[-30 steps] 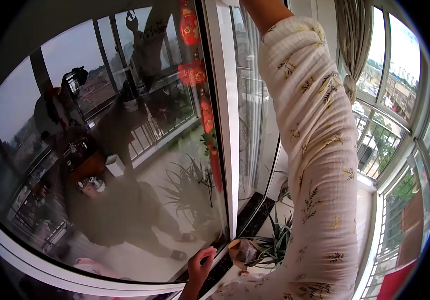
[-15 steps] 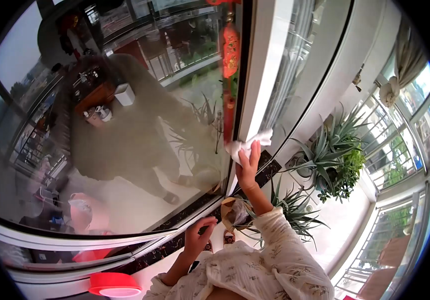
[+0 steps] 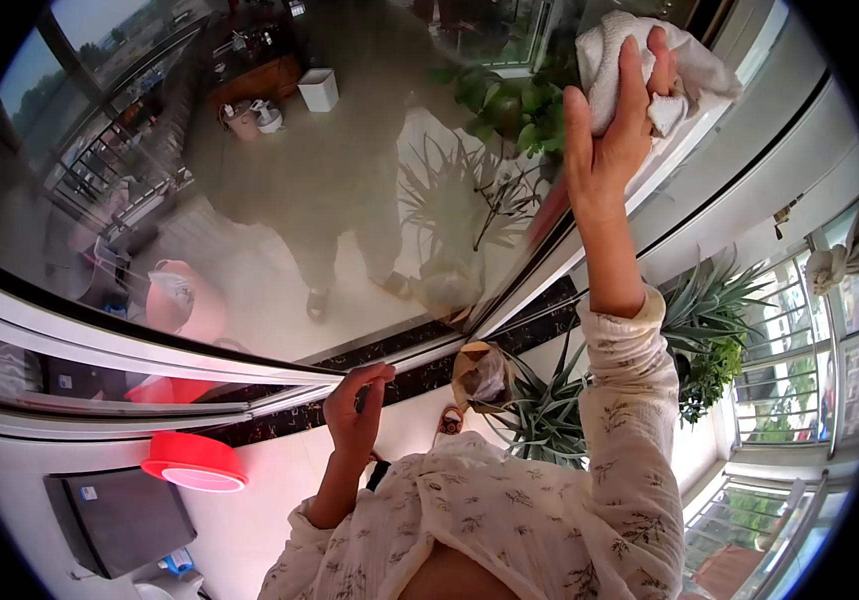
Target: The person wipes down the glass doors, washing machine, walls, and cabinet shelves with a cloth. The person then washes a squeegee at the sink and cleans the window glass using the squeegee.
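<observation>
My right hand (image 3: pixel 615 150) is raised at the upper right, its fingers spread over a bunched white cloth (image 3: pixel 695 75). It presses the cloth against the edge of the large glass pane (image 3: pixel 280 210), by the white door frame (image 3: pixel 640 195). Below and to the left, my left hand (image 3: pixel 355 408) hovers in front of my body, near the lower frame rail. Its fingers are loosely curled, with a gap between thumb and fingers, and nothing shows in it.
A paper bag (image 3: pixel 480 378) stands by my feet, beside a spiky potted plant (image 3: pixel 540 410). More plants (image 3: pixel 710 320) grow near the barred windows at right. A red basin (image 3: pixel 193 462) and a dark grey box (image 3: pixel 120 520) lie lower left. Reflections fill the glass.
My right hand has carried the cloth up along the frame, from its lower part to near the top. My left hand stays curled, slightly further left and higher. The view has shifted.
</observation>
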A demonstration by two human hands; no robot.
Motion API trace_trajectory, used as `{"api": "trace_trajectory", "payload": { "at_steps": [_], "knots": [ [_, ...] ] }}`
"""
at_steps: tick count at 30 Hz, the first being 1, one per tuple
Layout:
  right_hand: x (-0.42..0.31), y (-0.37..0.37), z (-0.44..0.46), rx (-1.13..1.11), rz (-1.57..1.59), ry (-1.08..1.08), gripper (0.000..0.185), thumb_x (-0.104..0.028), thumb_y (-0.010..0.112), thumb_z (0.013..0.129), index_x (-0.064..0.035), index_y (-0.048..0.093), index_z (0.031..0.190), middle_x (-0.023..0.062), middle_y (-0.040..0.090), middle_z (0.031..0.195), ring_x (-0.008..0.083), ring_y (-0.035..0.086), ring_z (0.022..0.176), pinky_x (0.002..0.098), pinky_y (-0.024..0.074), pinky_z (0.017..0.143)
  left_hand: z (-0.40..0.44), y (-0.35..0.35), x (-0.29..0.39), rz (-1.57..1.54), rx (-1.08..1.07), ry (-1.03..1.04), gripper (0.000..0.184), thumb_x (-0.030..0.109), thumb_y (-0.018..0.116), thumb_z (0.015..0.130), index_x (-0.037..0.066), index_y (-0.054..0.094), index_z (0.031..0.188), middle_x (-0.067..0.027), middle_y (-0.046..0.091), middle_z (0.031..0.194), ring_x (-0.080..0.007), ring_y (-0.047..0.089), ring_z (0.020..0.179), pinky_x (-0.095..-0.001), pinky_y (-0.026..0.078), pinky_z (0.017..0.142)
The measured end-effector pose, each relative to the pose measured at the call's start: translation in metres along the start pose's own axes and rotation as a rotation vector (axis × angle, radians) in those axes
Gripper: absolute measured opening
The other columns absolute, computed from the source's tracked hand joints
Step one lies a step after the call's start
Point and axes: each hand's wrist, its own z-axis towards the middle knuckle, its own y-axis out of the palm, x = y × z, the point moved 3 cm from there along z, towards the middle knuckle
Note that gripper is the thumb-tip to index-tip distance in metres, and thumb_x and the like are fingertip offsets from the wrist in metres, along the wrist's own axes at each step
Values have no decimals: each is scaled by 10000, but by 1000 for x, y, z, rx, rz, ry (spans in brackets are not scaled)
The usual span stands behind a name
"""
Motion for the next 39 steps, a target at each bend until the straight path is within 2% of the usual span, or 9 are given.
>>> {"api": "trace_trajectory", "payload": {
  "at_steps": [4, 7, 11, 14, 16, 19, 25, 32, 39],
  "knots": [
    [-44, 33, -64, 90, -48, 161, 536, -153, 554, 945, -15, 377, 1432, 254, 273, 1519, 411, 252, 1414, 477, 169, 1150, -17, -69, -9, -25, 135, -42, 186, -58, 569, 912, -10, 649, 1073, -114, 705, 942, -173, 679, 865, -280, 529, 812],
    [-130, 69, -178, -27, 72, 265, 528, -176, 631, 872, -143, 490, 1380, 310, 342, 1468, 547, 227, 1380, 620, 164, 1111, -27, -114, -7, -89, 200, -117, 155, -35, 533, 946, -45, 634, 1064, -119, 688, 970, -176, 664, 882, -287, 519, 835],
    [-220, 89, -262, -593, 321, 219, 444, -143, 615, 831, -282, 626, 1252, 76, 490, 1442, 276, 386, 1360, 506, 254, 1127, -30, -162, -11, -50, 197, -16, 159, -52, 531, 940, -47, 625, 1069, -143, 680, 970, -186, 658, 875, -299, 524, 828],
    [-182, 66, -215, -404, -129, -6, 417, -221, 564, 873, -280, 605, 1284, 99, 462, 1461, 288, 376, 1376, 515, 206, 1149, -33, -190, -10, -21, 146, -10, 172, -58, 531, 935, -52, 621, 1081, -144, 678, 970, -186, 656, 871, -302, 527, 831],
    [-127, 50, -191, -127, -124, 308, 554, -165, 575, 845, -128, 479, 1389, 216, 347, 1510, 416, 314, 1394, 524, 190, 1151, -40, -208, -8, 19, 132, -20, 184, -66, 527, 929, -50, 621, 1086, -136, 681, 972, -184, 655, 870, -299, 528, 827],
    [-62, 38, -238, 207, -49, 961, 603, -193, 506, 937, 6, 296, 1465, 218, 367, 1471, 337, 409, 1299, 350, 278, 1102, -57, -232, -15, 18, 140, -78, 174, -57, 545, 916, -51, 631, 1067, -138, 689, 968, -184, 665, 877, -300, 531, 827],
    [-173, 96, -340, 321, 166, 1359, 647, -237, 507, 968, 56, 214, 1464, 216, 335, 1457, 280, 388, 1300, 368, 281, 1096, -91, -279, -30, 148, 144, -112, 156, -32, 568, 902, -29, 656, 1030, -114, 704, 912, -173, 676, 840, -280, 524, 789],
    [-345, 148, -211, 37, 116, 641, 577, -80, 539, 903, 34, 339, 1432, 307, 161, 1546, 490, 150, 1432, 539, 119, 1146, -100, -320, -9, 211, 152, -34, 160, -34, 579, 898, -17, 661, 1034, -114, 711, 923, -179, 685, 838, -280, 531, 772],
    [-418, 170, -37, -207, 349, -22, 431, 19, 543, 789, -153, 703, 1151, 95, 575, 1357, 269, 466, 1325, 449, 177, 1135, -136, -347, -34, 178, 222, -102, 135, -42, 610, 885, -18, 668, 1004, -113, 710, 908, -183, 687, 829, -277, 534, 760]
  ]
}}
